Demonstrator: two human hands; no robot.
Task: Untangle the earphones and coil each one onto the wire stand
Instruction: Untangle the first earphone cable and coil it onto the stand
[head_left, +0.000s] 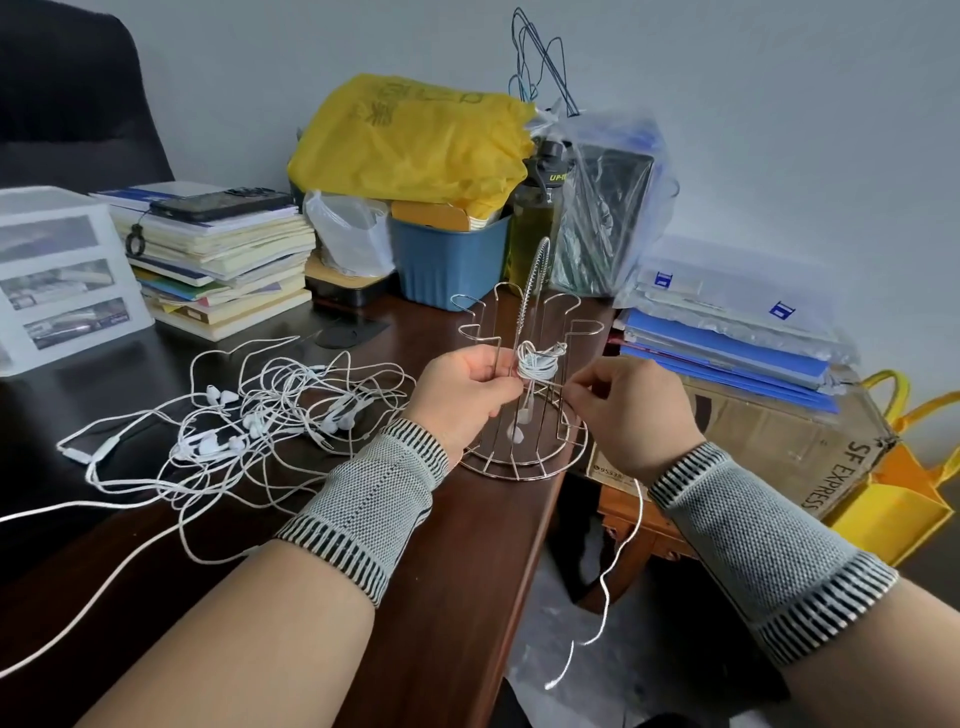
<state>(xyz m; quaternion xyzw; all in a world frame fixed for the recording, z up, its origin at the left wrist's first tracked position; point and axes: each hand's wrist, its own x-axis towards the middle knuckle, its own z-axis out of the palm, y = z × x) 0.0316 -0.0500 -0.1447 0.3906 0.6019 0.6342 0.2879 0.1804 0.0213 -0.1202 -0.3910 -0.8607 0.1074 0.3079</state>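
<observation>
Here the left hand (460, 397) grips an upright of the wire stand (524, 374) while the right hand (631, 410) pinches the cable of the one earphone (537, 364) coiled there. A slackened pinch would likely loosen the coil. The tangled earphones (249, 415) beside it, perhaps four, defy exact counting.

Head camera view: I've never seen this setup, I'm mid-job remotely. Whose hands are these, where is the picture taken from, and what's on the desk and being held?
There is no machine, only a person's bare hands, filmed from a camera worn on their head looking down. The left hand grips an upright of the wire stand at the desk's edge. The right hand pinches a white earphone cord whose loose end hangs off the desk. One coiled earphone is already wound on the stand. A tangled pile of earphones lies to the left.
</observation>
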